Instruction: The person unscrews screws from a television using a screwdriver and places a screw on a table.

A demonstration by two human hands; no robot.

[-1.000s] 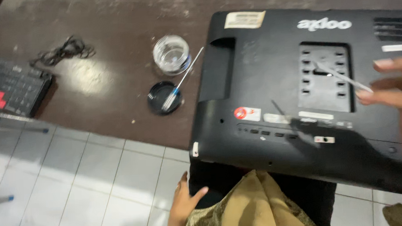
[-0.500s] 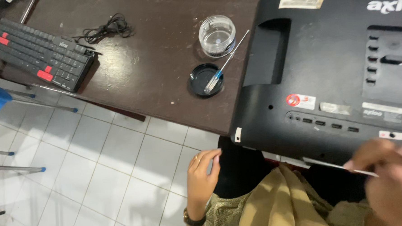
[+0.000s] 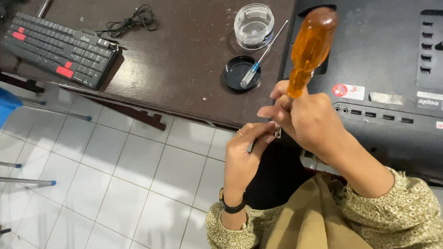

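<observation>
My right hand point(image 3: 308, 123) grips a screwdriver with a big amber handle point(image 3: 312, 48), handle pointing up and away, shaft hidden in my fist. My left hand point(image 3: 247, 148) is raised beside it, fingertips pinching at the screwdriver's tip close to the right hand; what they pinch is too small to tell. Both hands hover in front of the near edge of a black all-in-one computer point(image 3: 384, 77) lying face down on the dark brown table point(image 3: 178, 56).
On the table stand a clear plastic jar point(image 3: 253, 26), its black lid point(image 3: 238, 73) and a thin blue-handled screwdriver point(image 3: 263, 55) resting on the lid. A black keyboard with red keys point(image 3: 59, 49) and a coiled cable point(image 3: 130, 20) lie far left. White tiled floor lies below.
My right hand has lifted the amber-handled screwdriver up into the middle of the view. My left hand rose from my lap to meet its tip. The camera shifted left.
</observation>
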